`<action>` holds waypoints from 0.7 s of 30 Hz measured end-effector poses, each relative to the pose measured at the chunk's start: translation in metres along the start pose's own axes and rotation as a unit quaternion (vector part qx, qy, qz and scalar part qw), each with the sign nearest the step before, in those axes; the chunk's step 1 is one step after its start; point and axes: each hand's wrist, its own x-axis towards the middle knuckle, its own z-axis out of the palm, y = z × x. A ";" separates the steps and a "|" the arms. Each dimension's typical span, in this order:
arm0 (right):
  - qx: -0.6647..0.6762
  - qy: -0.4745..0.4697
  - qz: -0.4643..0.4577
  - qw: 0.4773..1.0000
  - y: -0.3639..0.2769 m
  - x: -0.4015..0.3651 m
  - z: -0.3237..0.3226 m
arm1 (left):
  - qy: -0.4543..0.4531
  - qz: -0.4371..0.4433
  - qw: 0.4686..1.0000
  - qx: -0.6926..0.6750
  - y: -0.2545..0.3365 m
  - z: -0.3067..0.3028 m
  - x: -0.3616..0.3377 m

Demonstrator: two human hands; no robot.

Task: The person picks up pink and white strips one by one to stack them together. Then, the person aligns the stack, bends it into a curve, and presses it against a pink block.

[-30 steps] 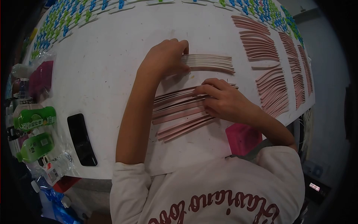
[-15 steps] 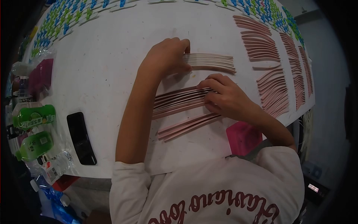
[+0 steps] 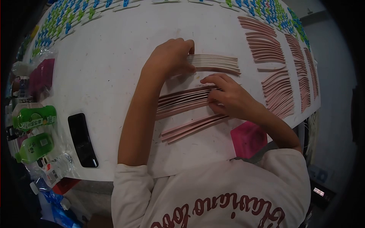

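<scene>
My left hand (image 3: pixel 171 57) is closed round the left end of a stack of pale strips (image 3: pixel 216 62), its thumb and fingers on opposite long sides. Nearer to me, my right hand (image 3: pixel 230 97) rests at the right end of a row of pink and dark-edged strips (image 3: pixel 182 102). Its forefinger reaches out above the row while the other fingers bend down onto the strips, apart from the forefinger. A smaller group of pink strips (image 3: pixel 190 129) lies closest to my body. My left forearm covers the left end of the middle row.
Rows of pink strips (image 3: pixel 277 91) lie at the right. Blue and green pieces (image 3: pixel 68 19) line the far edge. A pink container (image 3: pixel 249 140) stands near my right forearm. At the left are a black phone (image 3: pixel 83 140), green bottles (image 3: pixel 37 117) and a plastic bag (image 3: pixel 42 76).
My right forefinger has lifted slightly from the strips and stretched out to the left. My left hand has hardly moved on the pale stack.
</scene>
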 end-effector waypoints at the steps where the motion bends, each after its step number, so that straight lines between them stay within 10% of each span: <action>1: 0.000 0.000 -0.001 1.000 0.001 0.000 0.000 | 0.000 0.000 1.000 -0.002 -0.001 0.000 0.000; 21: -0.067 0.039 -0.036 0.996 0.024 0.021 -0.003 | -0.002 0.027 0.999 -0.033 -0.009 -0.001 0.005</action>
